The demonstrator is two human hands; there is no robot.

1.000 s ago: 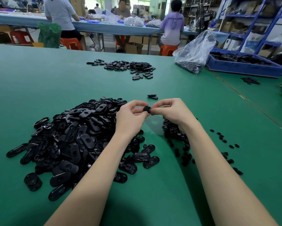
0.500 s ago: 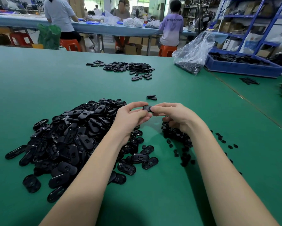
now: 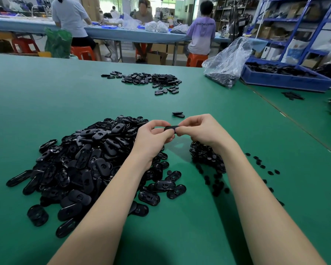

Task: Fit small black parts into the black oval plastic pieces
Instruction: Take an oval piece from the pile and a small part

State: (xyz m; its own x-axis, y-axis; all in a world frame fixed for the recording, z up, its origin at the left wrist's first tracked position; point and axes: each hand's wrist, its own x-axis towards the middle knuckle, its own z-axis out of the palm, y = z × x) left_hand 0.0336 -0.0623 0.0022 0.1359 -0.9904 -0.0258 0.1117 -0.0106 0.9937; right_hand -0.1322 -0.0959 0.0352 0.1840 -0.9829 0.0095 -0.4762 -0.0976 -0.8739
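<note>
Above the green table [image 3: 46,104], the left hand [image 3: 151,138] and right hand [image 3: 201,131] pinch one black oval piece [image 3: 170,128] between curled fingertips, seen edge-on, glossy and flat; any small part in it is probably hidden. A big heap of ovals [image 3: 88,161] lies left, small parts [image 3: 206,155] right, another pile [image 3: 151,79] farther off.

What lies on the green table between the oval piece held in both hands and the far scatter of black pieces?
In the head view, two loose black oval pieces lie just beyond the held oval piece; the remaining table up to the far scatter is bare.
</note>
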